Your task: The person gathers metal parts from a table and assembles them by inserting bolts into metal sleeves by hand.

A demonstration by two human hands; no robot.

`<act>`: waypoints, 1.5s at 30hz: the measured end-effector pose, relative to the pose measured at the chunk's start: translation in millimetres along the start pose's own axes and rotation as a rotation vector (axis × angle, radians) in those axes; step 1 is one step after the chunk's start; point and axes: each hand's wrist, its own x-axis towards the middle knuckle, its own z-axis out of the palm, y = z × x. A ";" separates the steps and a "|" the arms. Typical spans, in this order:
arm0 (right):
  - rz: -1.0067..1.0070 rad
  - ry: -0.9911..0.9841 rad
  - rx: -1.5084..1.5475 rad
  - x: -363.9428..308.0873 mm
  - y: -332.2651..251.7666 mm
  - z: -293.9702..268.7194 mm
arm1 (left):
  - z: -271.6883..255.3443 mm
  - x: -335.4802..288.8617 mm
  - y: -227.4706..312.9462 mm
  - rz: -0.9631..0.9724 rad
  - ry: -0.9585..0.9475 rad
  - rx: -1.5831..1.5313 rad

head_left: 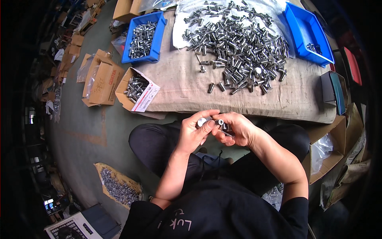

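Both of my hands are close together above my lap, just in front of the table's near edge. My left hand (192, 133) is closed, with thumb and fingers pinching a shiny flat-headed metal fitting (201, 122). My right hand (238, 126) is curled around several more metal fittings, one of which shows a hollow round end (219, 122) between the two hands. The fingers hide most of what lies in the right palm. Beyond my hands, a large pile of similar short metal fittings (242, 49) spreads over the cloth-covered table (179, 89).
A blue bin (159, 40) of metal fittings stands at the table's left, with a small carton (124, 93) of them nearer. Another blue bin (304, 28) at the right holds a few. Open cardboard boxes (104, 85) flank the table. More parts lie on a floor sheet (101, 167).
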 end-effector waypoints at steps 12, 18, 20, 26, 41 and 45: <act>-0.180 0.029 -0.103 -1.4 2.1 3.3 | -1.0 -1.1 -7.4 -0.010 0.006 0.002; -0.098 0.062 -0.086 -3.2 -1.1 6.1 | -9.3 2.8 -12.2 0.440 0.007 0.508; -0.133 -0.092 -0.126 -0.9 2.6 -6.9 | -3.1 -3.5 0.5 0.107 0.047 0.209; -0.266 -0.303 -0.045 -5.7 -4.8 -2.0 | -18.2 -2.6 5.6 -0.187 0.079 -0.593; -0.506 0.154 -0.635 8.3 6.6 0.9 | 1.7 -5.5 6.0 -0.257 0.007 -0.210; -0.531 0.192 -0.619 12.8 4.7 -7.9 | 2.4 -6.9 4.6 -0.276 -0.101 -0.291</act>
